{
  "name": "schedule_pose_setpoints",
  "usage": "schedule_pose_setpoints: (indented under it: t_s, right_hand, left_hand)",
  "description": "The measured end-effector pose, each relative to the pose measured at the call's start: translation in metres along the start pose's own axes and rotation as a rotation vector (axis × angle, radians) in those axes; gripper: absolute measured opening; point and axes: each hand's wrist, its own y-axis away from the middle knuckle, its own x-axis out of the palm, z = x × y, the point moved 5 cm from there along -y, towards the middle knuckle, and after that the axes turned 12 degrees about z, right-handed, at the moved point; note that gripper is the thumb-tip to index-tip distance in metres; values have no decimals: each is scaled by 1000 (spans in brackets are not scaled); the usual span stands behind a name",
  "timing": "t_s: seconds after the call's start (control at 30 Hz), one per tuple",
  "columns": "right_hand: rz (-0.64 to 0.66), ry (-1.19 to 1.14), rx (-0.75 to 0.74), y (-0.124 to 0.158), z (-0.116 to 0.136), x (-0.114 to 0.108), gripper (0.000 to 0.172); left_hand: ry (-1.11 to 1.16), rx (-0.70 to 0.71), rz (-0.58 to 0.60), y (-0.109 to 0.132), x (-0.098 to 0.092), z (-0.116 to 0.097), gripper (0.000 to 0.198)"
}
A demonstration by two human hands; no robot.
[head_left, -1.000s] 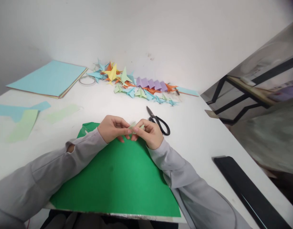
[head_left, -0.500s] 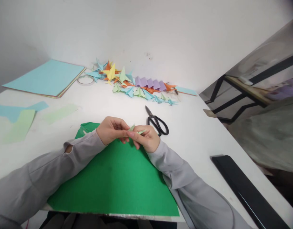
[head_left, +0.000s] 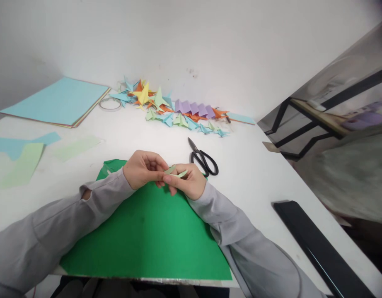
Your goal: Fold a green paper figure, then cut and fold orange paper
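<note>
A small pale green folded paper piece (head_left: 175,172) is pinched between both my hands above the far edge of a green sheet (head_left: 150,240). My left hand (head_left: 144,169) is closed, its fingertips gripping the left end of the piece. My right hand (head_left: 187,181) is closed too, with the thumb pressed on the piece's right part. Both forearms in grey sleeves rest on the green sheet. Black scissors (head_left: 203,159) lie on the white table (head_left: 256,174) just beyond my right hand.
A row of coloured folded paper figures (head_left: 175,111) lies along the back wall, with a tape ring (head_left: 109,104) and a stack of light blue sheets (head_left: 60,101) to its left. Paper offcuts (head_left: 23,159) lie at far left. A black flat object (head_left: 315,244) sits at right.
Both hands have kept their grip and turned the small green piece slightly; it now lies flatter between the fingers. The view has shifted a little.
</note>
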Motion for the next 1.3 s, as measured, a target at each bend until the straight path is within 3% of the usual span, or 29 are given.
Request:
schedule_pose_setpoints:
  t_s: [0.17, 0.5, 0.73, 0.9, 1.3]
  right_hand:
    - [14, -38, -72, 0, 3, 2, 40]
    - [-35, 88, 47, 2, -6, -8, 54]
    - [-170, -78, 64, -2, -16, -15, 57]
    - [-196, -13, 156, -1, -12, -17, 57]
    - [-139, 117, 153, 0, -12, -11, 57]
  left_hand:
    - [12, -12, 10, 1, 0, 0, 34]
    - [24, -12, -14, -2, -4, 3, 34]
    - [190, -109, -119, -1, -8, 8, 35]
    - [181, -163, -178, 0, -11, 9, 34]
    - [182, -72, -200, 1, -8, 12, 37]
